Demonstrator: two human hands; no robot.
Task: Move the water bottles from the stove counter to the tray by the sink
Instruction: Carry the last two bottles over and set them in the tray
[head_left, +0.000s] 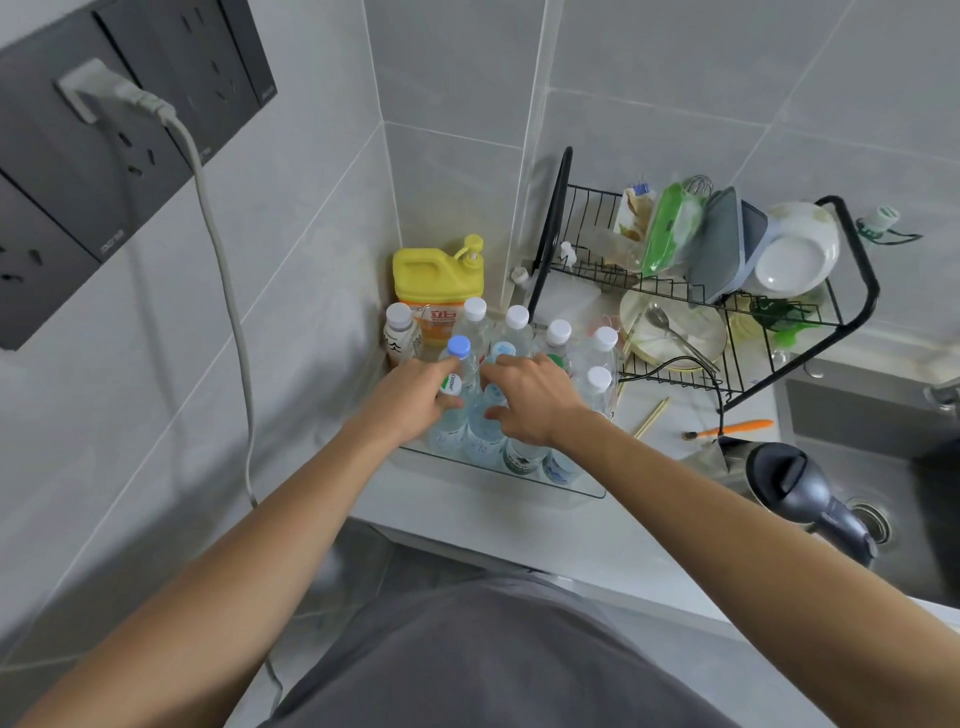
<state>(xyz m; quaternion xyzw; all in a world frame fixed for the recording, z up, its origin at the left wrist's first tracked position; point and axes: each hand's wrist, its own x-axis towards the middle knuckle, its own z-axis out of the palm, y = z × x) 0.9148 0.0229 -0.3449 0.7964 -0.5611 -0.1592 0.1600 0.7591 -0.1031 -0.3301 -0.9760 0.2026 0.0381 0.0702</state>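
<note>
Both hands apparently gripping bottles.

Both hands cover the front water bottles, perhaps hiding caps.

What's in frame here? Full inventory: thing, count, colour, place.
clear plastic water bottles: about eight, mostly white caps, one blue cap, standing in the tray
clear plastic tray: one, on the counter left of the sink
yellow detergent jug: one, wall corner behind the tray
small white drink bottle: one, left of the jug
black wire dish rack: one, holds white bowls, plate, spoon, green items
orange brush: one, on the counter by the sink
dark kettle: one, at the sink edge
steel sink: one, far right
left hand: grips the blue-capped bottle
right hand: fingers curled on bottles in the tray
</note>
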